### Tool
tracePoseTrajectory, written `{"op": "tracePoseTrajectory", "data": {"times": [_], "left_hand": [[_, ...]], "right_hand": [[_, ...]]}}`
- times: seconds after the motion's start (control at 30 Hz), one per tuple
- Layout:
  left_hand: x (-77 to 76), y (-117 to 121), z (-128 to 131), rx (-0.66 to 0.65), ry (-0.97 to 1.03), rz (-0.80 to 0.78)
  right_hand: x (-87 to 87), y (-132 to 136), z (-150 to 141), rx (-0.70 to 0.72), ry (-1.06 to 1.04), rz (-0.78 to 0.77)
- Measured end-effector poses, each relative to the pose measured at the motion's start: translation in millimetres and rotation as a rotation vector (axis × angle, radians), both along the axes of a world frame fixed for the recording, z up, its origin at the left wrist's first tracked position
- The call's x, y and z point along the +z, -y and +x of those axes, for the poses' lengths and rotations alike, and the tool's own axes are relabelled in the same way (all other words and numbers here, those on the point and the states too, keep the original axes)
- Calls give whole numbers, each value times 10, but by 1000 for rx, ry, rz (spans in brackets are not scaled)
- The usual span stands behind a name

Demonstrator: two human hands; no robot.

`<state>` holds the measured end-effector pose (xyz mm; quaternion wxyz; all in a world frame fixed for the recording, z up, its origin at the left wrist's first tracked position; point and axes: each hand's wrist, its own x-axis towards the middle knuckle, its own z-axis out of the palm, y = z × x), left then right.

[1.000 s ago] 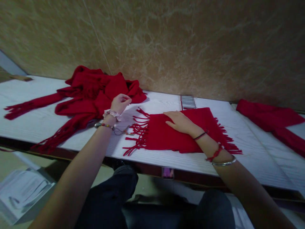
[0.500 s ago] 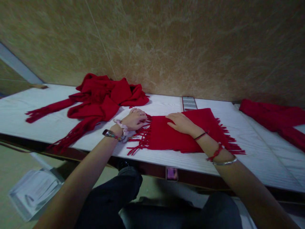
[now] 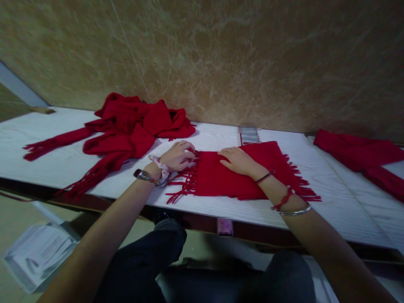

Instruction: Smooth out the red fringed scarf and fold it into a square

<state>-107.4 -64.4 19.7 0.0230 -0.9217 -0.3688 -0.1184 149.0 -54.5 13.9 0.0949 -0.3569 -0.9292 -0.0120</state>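
Observation:
A red fringed scarf [image 3: 213, 179] lies folded on the white wood-grain table [image 3: 202, 206] in front of me. My left hand [image 3: 177, 157] is at its left end, fingers curled in and closed on the fringe strands [image 3: 184, 187]. Part of that fringe is hidden under the fingers. My right hand [image 3: 238, 161] rests palm down on the scarf's upper middle, its fingers stretched out. More fringe [image 3: 304, 185] spreads from the right end, beyond my right wrist.
A heap of red fringed scarves [image 3: 139, 126] lies at the back left. Another red cloth [image 3: 353, 151] is at the far right. Behind the scarf is a small flat grey object [image 3: 250, 135]. A tan stone wall [image 3: 202, 63] borders the table. A pale bin [image 3: 39, 252] stands low at left.
The whole view has shifted slightly. My left fingers have moved a little at the fringe, while my right hand stays flat on the scarf.

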Motion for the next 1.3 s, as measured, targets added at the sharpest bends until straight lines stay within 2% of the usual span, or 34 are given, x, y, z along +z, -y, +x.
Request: {"op": "tracePoseTrajectory", "data": {"times": [0.07,0.13,0.27,0.4,0.53,0.6,0.67,0.73,0.8,0.87,0.93,0.97,1.0,1.03,1.07,1.1,1.17,1.23,1.3], "left_hand": [[7,-9,-30,25,96,18],[7,3,-9,22,180,-38],[-11,26,67,-70,115,-153],[-25,-4,76,-119,92,-47],[-7,-32,41,-121,-2,45],[13,-36,-21,-71,-76,91],[33,-34,-99,52,-124,152],[44,-23,-138,218,-91,235],[35,-11,-93,299,20,293],[7,-10,15,197,90,227],[-29,-33,97,10,22,53],[-44,-53,97,-13,-24,-4],[-55,-76,64,26,-58,-23],[-61,-100,-1,120,-72,-5],[-61,-122,-84,263,-50,40],[-57,-137,-171,351,-24,75],[-40,-143,-285,469,37,137],[-24,-115,-248,461,87,161],[-24,-68,-81,313,97,118]], "right_hand": [[-5,-3,2,-5,-1,6],[-6,-6,3,-7,-4,24],[25,20,11,31,-51,132],[69,82,20,131,-8,178],[54,120,23,85,79,167],[29,120,25,63,81,156],[9,112,26,63,69,139],[6,107,24,67,50,124],[23,111,18,80,29,121],[48,124,14,95,4,133],[66,135,16,101,-23,138],[68,137,21,99,-29,129],[65,135,29,94,-29,111],[58,129,37,89,-24,88],[50,119,47,85,-18,68],[43,108,56,84,-12,54],[44,90,72,93,-11,44],[74,97,81,98,-26,41],[130,150,79,95,-55,32]]}}
